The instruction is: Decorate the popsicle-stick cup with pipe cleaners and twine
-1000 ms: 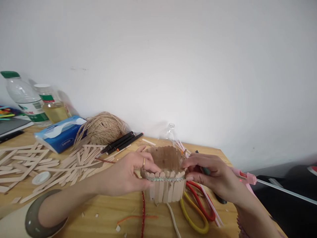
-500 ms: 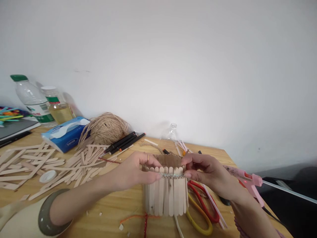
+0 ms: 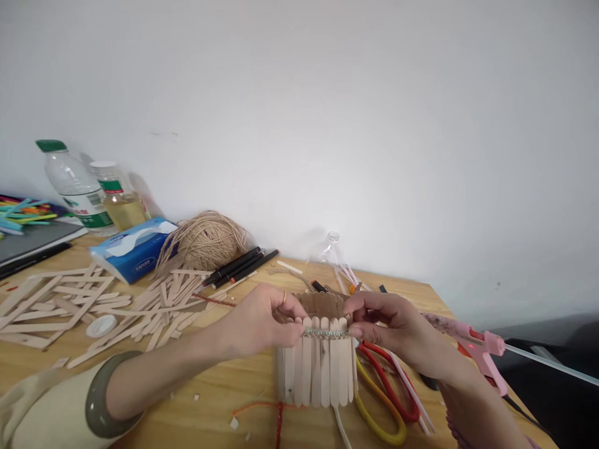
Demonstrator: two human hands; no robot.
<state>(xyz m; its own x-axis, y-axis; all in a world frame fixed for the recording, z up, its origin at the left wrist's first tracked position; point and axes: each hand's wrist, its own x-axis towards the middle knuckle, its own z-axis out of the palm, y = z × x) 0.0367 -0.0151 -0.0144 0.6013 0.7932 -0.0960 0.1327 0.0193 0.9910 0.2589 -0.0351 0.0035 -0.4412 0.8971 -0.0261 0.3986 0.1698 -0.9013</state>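
Observation:
A small container of upright wooden craft sticks (image 3: 321,377) stands on the table in front of me, its near wall facing me. Across the upper part of that wall runs a thin braided cord (image 3: 327,334), greyish and shiny. My left hand (image 3: 271,321) pinches the cord's left end against the sticks, thumb outside and fingers over the rim. At the other end, the thumb and fingers of my right hand (image 3: 395,324) close on the cord near the right corner. The fingertips inside the container are partly hidden.
Loose craft sticks (image 3: 154,312) lie heaped at left, with a white cap (image 3: 101,325). Behind are a twine ball (image 3: 213,240), tissue pack (image 3: 135,249), bottles (image 3: 77,193) and markers (image 3: 243,268). Scissors (image 3: 388,399) and a pink glue gun (image 3: 482,349) lie right.
The view has turned slightly left, so everything sits a little further right. Both hands stay at the cord's ends; the left thumb looks more bent against the sticks.

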